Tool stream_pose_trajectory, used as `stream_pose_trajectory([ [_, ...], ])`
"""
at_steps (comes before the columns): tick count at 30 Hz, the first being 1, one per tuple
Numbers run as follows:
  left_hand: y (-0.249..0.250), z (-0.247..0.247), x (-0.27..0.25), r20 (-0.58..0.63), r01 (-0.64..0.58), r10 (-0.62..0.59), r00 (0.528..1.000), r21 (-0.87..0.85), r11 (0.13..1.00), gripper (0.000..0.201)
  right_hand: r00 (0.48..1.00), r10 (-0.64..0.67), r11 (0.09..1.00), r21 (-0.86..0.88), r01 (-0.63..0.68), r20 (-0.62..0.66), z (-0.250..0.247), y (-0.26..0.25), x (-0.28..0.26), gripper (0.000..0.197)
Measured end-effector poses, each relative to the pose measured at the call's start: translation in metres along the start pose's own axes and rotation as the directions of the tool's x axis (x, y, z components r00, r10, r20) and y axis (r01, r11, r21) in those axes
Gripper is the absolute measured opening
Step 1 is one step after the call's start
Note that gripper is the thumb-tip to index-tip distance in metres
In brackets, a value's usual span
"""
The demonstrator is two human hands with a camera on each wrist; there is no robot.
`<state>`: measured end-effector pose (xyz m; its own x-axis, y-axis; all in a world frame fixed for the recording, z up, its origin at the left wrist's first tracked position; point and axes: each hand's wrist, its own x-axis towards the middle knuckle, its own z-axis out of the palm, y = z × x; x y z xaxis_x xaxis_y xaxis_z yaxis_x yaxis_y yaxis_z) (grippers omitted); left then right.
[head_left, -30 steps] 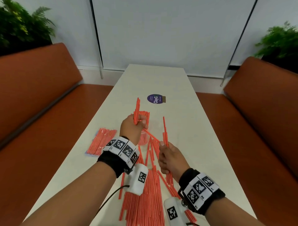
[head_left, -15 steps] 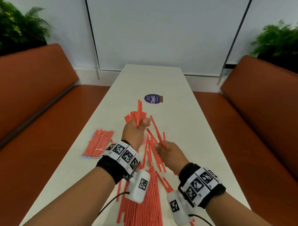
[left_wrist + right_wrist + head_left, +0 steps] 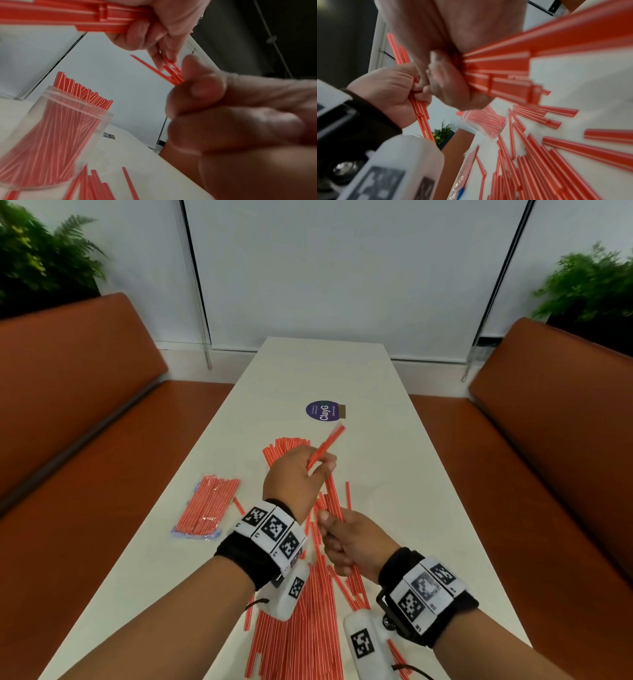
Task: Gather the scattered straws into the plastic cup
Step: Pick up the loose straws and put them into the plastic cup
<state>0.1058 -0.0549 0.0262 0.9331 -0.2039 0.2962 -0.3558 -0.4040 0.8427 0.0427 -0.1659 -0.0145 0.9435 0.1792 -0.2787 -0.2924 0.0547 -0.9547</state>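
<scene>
The clear plastic cup [image 3: 56, 135] stands on the white table, packed with red straws; in the head view my left hand hides it and only the straw tops [image 3: 284, 445] show. My left hand [image 3: 320, 469] pinches a few red straws [image 3: 327, 445] that lean forward and to the right above the cup. Just behind it, my right hand [image 3: 330, 530] grips a bundle of straws [image 3: 505, 67] low over the table. Both hands nearly touch in the wrist views. Many loose straws [image 3: 308, 628] lie on the table between my forearms.
A clear packet of red straws [image 3: 205, 508] lies at the table's left edge. A round purple sticker [image 3: 323, 410] sits farther up the table [image 3: 394, 474]. Orange benches flank both long sides, with plants in the far corners.
My left hand's straws have tipped from upright to leaning right. My right hand has drawn back toward me and lowered its bundle, closing in behind the left hand.
</scene>
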Motion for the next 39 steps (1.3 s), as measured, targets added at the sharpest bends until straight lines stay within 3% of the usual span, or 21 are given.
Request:
stream_pose_trajectory([
  [2,0.0,0.001,-0.004,0.108,0.004,-0.01,0.994,0.06,0.998,0.009,0.998,-0.004,0.999,0.037,0.006,-0.061,-0.002,-0.003,0.003,0.035],
  [4,-0.002,0.001,-0.005,0.116,-0.019,0.012,0.993,0.062,0.998,0.019,0.989,-0.012,0.999,0.03,0.016,-0.144,-0.002,-0.008,0.009,0.04],
  [8,0.005,-0.015,0.007,-0.122,0.001,-0.029,0.992,-0.225,0.974,0.018,0.912,-0.209,0.974,-0.157,0.163,-0.353,0.0,-0.033,0.03,0.045],
  [11,0.003,-0.037,0.024,-0.305,-0.036,-0.072,0.95,-0.333,0.942,0.024,0.843,-0.348,0.937,-0.132,0.322,-0.411,0.005,-0.069,0.055,0.044],
  [15,-0.016,-0.055,0.034,-0.332,0.041,-0.196,0.923,-0.42,0.906,0.034,0.782,-0.437,0.879,-0.024,0.477,-0.445,0.016,-0.1,0.099,0.041],
  [17,-0.023,-0.057,0.034,-0.298,0.078,-0.251,0.921,-0.489,0.869,0.035,0.78,-0.432,0.883,-0.038,0.467,-0.453,0.022,-0.095,0.12,0.035],
  [20,-0.031,-0.059,0.031,-0.264,0.098,-0.284,0.922,-0.551,0.829,0.033,0.817,-0.402,0.914,-0.237,0.329,-0.413,0.022,-0.071,0.141,0.036],
  [23,-0.036,-0.06,0.033,-0.257,0.093,-0.289,0.922,-0.578,0.811,0.03,0.85,-0.384,0.876,-0.433,0.212,-0.36,0.017,-0.053,0.147,0.035],
  [25,-0.037,-0.059,0.036,-0.252,0.088,-0.292,0.923,-0.599,0.796,0.028,0.844,-0.404,0.856,-0.471,0.213,-0.354,0.016,-0.051,0.148,0.025],
  [27,-0.034,-0.055,0.043,-0.252,0.069,-0.278,0.927,-0.613,0.787,0.026,0.804,-0.434,0.872,-0.414,0.261,-0.407,0.015,-0.054,0.146,0.008],
  [31,-0.016,-0.046,0.07,-0.276,-0.006,-0.215,0.937,-0.627,0.779,0.025,0.635,-0.523,0.852,-0.37,0.371,-0.568,0.004,-0.066,0.137,0.021],
  [34,-0.011,-0.031,0.087,-0.301,-0.021,-0.173,0.938,-0.547,0.837,0.025,0.53,-0.548,0.831,-0.344,0.438,-0.647,-0.005,-0.073,0.124,0.02],
  [36,-0.018,-0.016,0.09,-0.284,0.041,-0.181,0.942,-0.437,0.899,0.034,0.512,-0.54,0.827,-0.307,0.471,-0.668,-0.01,-0.07,0.114,0.019],
  [39,-0.04,0.003,0.084,-0.267,0.193,-0.198,0.943,-0.043,0.98,0.041,0.511,-0.516,0.84,-0.291,0.458,-0.687,-0.019,-0.058,0.1,0.019],
])
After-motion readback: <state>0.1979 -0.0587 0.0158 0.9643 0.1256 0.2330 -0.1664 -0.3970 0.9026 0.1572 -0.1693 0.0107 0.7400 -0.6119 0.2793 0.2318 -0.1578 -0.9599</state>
